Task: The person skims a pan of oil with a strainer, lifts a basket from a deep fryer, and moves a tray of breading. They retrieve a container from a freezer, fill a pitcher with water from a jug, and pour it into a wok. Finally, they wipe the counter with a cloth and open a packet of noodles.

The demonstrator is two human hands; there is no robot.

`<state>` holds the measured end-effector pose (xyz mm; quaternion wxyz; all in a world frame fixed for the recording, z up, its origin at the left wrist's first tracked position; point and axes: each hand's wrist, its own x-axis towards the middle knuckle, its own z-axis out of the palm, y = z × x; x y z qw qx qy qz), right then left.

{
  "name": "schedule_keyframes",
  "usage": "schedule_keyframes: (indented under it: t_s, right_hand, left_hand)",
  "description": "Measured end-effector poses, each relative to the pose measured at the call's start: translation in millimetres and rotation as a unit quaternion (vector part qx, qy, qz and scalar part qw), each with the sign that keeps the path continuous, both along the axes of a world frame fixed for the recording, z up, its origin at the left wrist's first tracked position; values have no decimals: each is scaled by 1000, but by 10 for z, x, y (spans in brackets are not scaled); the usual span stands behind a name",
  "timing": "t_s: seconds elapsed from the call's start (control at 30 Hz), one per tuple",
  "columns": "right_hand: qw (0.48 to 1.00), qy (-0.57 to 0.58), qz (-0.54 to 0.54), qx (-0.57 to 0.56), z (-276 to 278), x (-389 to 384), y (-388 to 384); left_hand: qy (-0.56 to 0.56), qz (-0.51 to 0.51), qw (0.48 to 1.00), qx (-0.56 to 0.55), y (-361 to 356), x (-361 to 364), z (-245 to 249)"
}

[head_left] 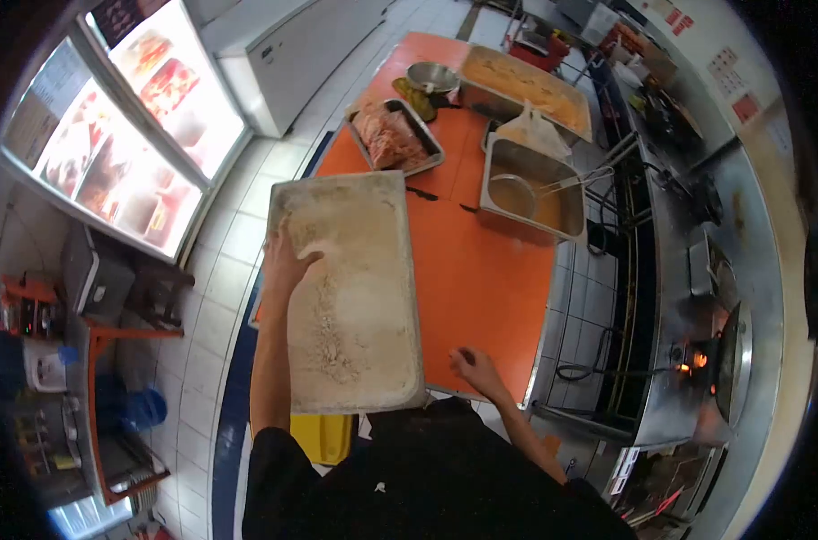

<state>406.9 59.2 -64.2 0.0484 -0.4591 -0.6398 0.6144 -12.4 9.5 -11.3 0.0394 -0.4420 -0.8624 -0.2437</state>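
Note:
A large metal tray [413,297] dusted with pale flour lies on the left part of the orange table, its near end at my waist. Loose flour crumbs [330,346] form a strip down its middle. My left hand [287,263] rests inside the tray by its left wall, thumb out and fingers spread, holding nothing. Over the table's near right part hangs my right hand [474,371], apart from the tray. Its fingers are curled closed, and nothing shows in them.
Beyond the tray are a pan of bagged raw meat [393,135], a steel bowl [432,77], a long pan of yellowish food [526,85] and a deep pan [553,225] with a strainer and whisk. A lit burner [697,360] is right; a display fridge [112,117] left.

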Motion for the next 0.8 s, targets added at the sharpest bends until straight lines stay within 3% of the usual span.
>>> schedule_keyframes:
  t_s: [0.07,0.1,0.13,0.17,0.23,0.27,0.3,0.37,0.4,0.43,0.53,0.6,0.63,0.67,0.73,0.8]
  right_hand:
    - [997,60,-44,-37,10,-390,-164]
    - [992,82,-70,-66,-65,-585,-142]
    - [985,127,-114,-25,-304,-809,-285]
    - [972,175,-158,25,-504,-984,-362]
    - [975,67,-139,161,-477,-1110,-415]
    - [967,91,-165,169,-470,-1157,-442]
    - [959,114,-192,175,-494,-1198,-538]
    - [933,116,-250,233,-516,-1459,-792]
    - [926,147,-259,231,-547,-1590,-879]
    - [916,170,-280,230,-583,-1725,-963]
    - [949,138,-214,189,-873,-2147,-1096]
    - [973,55,2,225,-505,-1719,-1155]
    - [955,55,205,207,-164,-1309,-907]
    - [957,54,194,211,-312,-1106,-874]
    - [915,14,279,292,-529,-579,-629]
    - [928,24,220,300,-423,340,-300]
  left_hand:
    - [-93,-12,995,36,-182,163,449]
    - [-86,-61,990,93,-237,248,566]
    - [-82,-111,981,140,-388,350,664]
    - [-113,-57,982,141,-531,476,709]
    - [-70,47,987,135,-986,701,671]
    - [15,77,989,128,-1305,709,385]
    - [16,142,982,123,-1610,818,177]
    - [133,240,938,210,-2154,989,-372]
    - [44,310,917,248,-2270,1233,-442]
    - [160,311,901,256,-2710,1014,-1090]
    - [79,149,962,214,-2283,1247,-1310]
    - [22,98,984,145,-2374,1733,-1396]
    - [-25,32,995,88,-2232,1979,-1417]
    - [-83,-38,996,27,-2104,2226,-1446]
    - [-198,-170,959,-114,-1808,2747,-1543]
    - [-287,-271,880,-263,-1509,3266,-1638]
